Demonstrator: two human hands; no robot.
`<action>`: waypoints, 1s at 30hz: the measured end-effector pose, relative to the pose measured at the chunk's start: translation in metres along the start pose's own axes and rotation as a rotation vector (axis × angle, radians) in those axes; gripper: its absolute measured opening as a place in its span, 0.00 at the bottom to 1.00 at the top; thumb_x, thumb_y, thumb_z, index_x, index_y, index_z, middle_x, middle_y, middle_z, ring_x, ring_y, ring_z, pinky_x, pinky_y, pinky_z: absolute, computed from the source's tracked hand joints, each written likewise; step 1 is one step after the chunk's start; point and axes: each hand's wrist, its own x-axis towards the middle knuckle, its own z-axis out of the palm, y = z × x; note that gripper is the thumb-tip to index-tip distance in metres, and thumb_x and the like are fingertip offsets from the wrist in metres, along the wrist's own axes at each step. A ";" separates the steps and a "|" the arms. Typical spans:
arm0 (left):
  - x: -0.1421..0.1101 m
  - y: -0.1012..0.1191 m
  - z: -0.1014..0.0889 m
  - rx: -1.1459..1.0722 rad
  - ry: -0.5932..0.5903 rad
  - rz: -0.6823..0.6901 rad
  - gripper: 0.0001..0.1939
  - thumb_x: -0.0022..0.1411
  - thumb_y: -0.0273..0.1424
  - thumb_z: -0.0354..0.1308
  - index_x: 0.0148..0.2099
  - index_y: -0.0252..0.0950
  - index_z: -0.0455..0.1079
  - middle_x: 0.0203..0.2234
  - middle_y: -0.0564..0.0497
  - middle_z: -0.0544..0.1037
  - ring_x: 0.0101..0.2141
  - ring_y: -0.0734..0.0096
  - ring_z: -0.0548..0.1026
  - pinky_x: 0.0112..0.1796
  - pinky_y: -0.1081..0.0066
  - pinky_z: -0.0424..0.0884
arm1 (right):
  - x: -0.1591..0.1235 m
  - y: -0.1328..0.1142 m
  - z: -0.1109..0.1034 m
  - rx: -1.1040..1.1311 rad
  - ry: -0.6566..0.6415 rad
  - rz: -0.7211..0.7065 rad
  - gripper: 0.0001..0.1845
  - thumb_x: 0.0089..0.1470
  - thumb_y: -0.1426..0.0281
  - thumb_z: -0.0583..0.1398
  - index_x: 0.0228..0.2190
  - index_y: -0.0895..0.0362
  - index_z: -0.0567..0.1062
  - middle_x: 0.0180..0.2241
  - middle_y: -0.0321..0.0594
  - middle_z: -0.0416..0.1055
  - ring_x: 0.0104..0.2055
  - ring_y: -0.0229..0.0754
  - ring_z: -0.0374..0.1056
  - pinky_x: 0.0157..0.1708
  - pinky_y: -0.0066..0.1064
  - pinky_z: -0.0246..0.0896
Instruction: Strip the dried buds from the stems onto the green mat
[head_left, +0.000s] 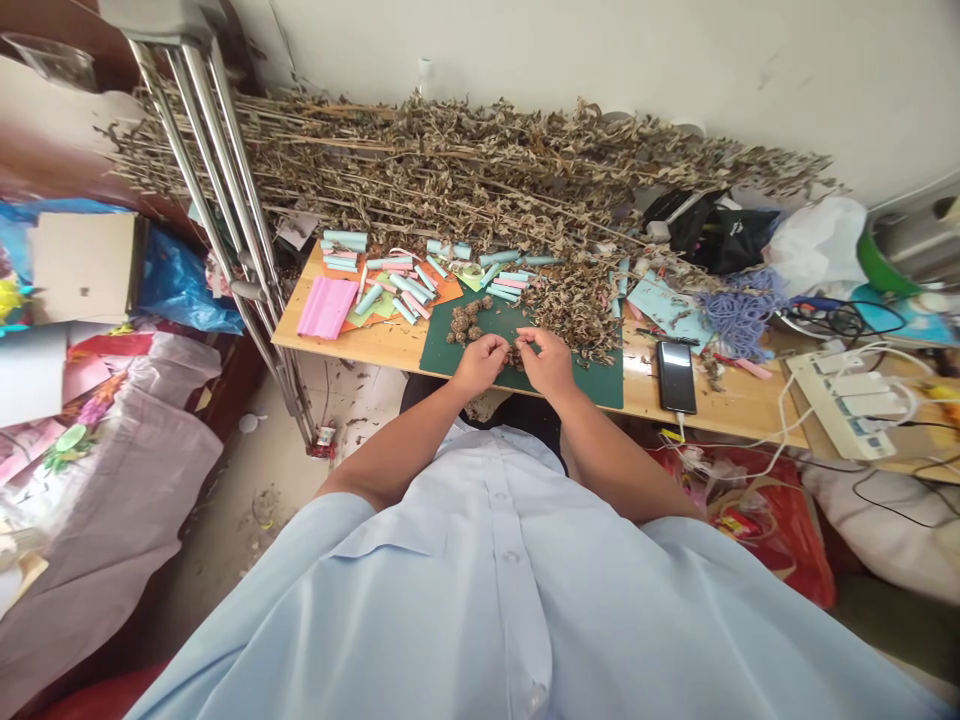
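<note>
From where I watch, I think small, soft finger moves work best here, because the dry leaf bits (516, 353) between my hands look easy to crumble. Working low over the green mat (439, 345) on the wooden surface (390, 342) should catch the crumbs. The big pile of dry leaves (579, 310) is just past my right hand (549, 362), and a little group of brown clumps (466, 322) sits on the mat just past my left hand (482, 364). It seems wise not to bump those clumps. Both hands hang near the mat's front edge, close together with a small gap. My fingers curl in and the thumbs lie near the fingertips, but I cannot tell whether either grip is pinching a bit of leaf. Both forearms slant in from the sides and meet in front of me.
</note>
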 end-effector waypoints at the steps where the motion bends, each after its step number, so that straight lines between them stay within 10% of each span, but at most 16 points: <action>1: 0.000 0.000 0.000 -0.008 0.001 -0.003 0.07 0.63 0.32 0.56 0.34 0.35 0.65 0.21 0.56 0.68 0.18 0.82 0.62 0.20 0.78 0.56 | 0.000 0.001 0.000 0.000 -0.007 0.007 0.11 0.57 0.67 0.60 0.41 0.52 0.80 0.39 0.41 0.80 0.42 0.48 0.75 0.50 0.44 0.68; 30: -0.003 0.005 0.000 0.022 0.023 0.021 0.10 0.64 0.36 0.56 0.34 0.35 0.67 0.21 0.56 0.68 0.18 0.82 0.62 0.20 0.77 0.56 | -0.004 0.004 -0.003 0.083 -0.034 0.085 0.14 0.54 0.68 0.60 0.43 0.53 0.79 0.40 0.40 0.79 0.43 0.46 0.74 0.51 0.43 0.67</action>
